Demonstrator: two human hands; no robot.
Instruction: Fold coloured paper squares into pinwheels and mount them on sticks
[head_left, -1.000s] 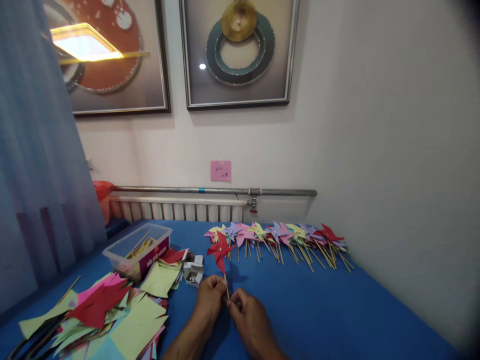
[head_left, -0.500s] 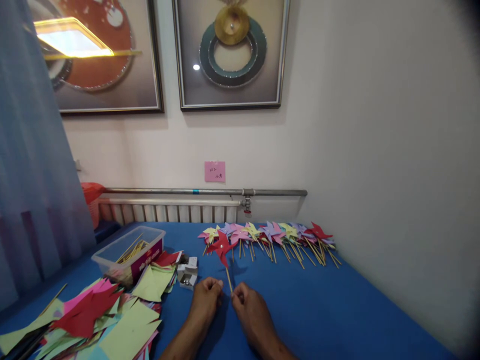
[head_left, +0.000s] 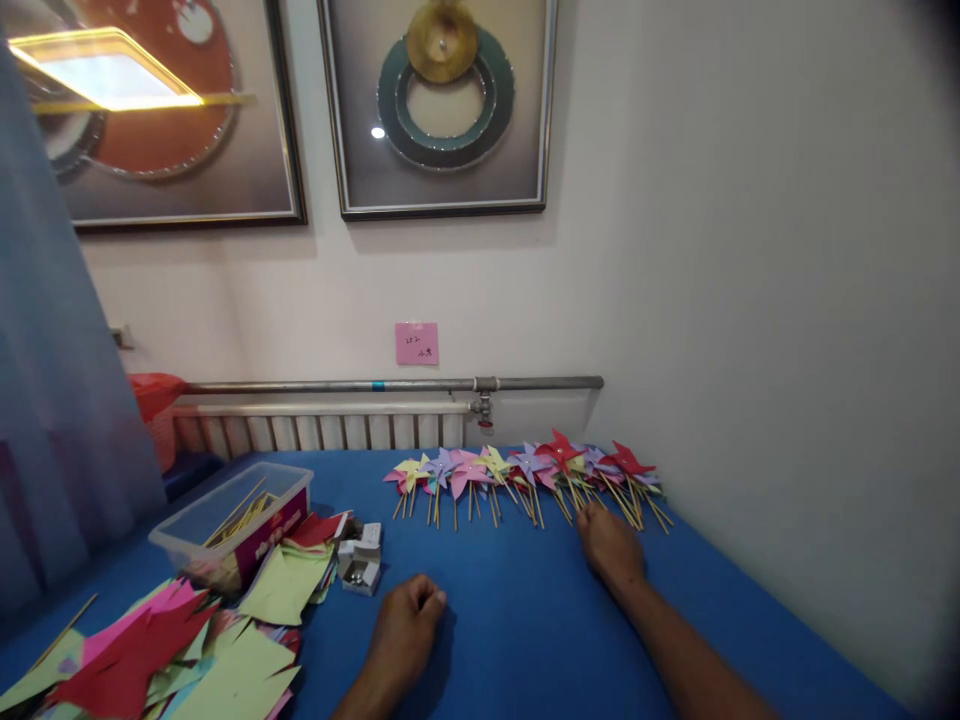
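My right hand point(head_left: 609, 545) reaches to the far side of the blue table, its fingers closed on the stick of a red paper pinwheel point(head_left: 559, 452). That pinwheel's head lies over a row of finished-looking pinwheels point(head_left: 469, 473) in pink, yellow, purple and red, their sticks pointing toward me. My left hand point(head_left: 409, 620) rests near the table's middle with fingers curled in and nothing seen in them. Just left of it stand small white boxes point(head_left: 360, 575), the nearer one holding shiny little metal pieces.
A clear plastic tub point(head_left: 232, 525) of thin sticks stands at the left. In front of it lie cut paper sheets point(head_left: 232, 670), with a red piece point(head_left: 135, 660) on top. A radiator point(head_left: 322, 430) and pipe run along the wall behind; a blue curtain point(head_left: 67, 350) hangs at left.
My right hand has carried the red pinwheel from the table's middle to the row at the far right. My left hand stays near its place, now apart from the pinwheel. The view has shifted slightly right.
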